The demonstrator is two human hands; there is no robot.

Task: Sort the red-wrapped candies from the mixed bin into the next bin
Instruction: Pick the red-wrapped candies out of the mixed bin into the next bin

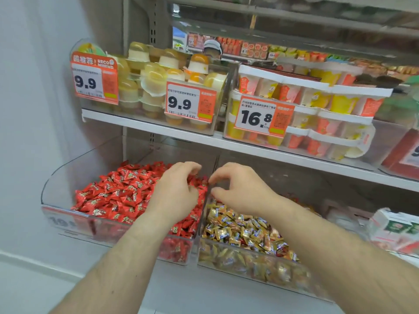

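Hovering over the red-wrapped candies [118, 196], the left hand [176, 191] is seen with fingers curled downward; whether a candy is pinched cannot be told. The right hand [238, 189] is held over the clear divider [205, 207], fingers curled, nothing visibly held. The red bin [59, 177] is heaped; the mixed bin [249, 264] beside it carries gold-wrapped candies [238, 232]. Jelly cups [158, 80] are shelved above.

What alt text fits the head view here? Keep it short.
Two bare hands reach into clear shelf bins of candy: the left hand rests, fingers curled, on the red-wrapped candies, the right hand hovers over the gold-wrapped mixed bin. Whether either holds a candy cannot be told. Above, jelly cups sit behind price tags.
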